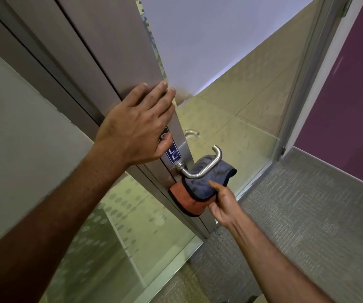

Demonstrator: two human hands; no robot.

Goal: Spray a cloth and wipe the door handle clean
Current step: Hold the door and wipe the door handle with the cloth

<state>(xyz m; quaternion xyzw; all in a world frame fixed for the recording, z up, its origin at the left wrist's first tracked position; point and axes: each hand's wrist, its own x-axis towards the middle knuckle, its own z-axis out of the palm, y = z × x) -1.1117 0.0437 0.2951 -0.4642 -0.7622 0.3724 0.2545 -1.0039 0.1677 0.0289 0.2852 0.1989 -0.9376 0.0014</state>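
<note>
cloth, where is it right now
In the head view the cloth sits lower centre, pinched in the right hand and held just under the metal door handle, against the door edge.

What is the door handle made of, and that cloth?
The door handle looks like brushed metal, probably steel: silvery with soft shine. The cloth in the right hand looks like fuzzy microfibre, grey one side, orange the other.

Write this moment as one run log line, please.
left hand: flat on door edge | right hand: holds cloth under handle
</note>
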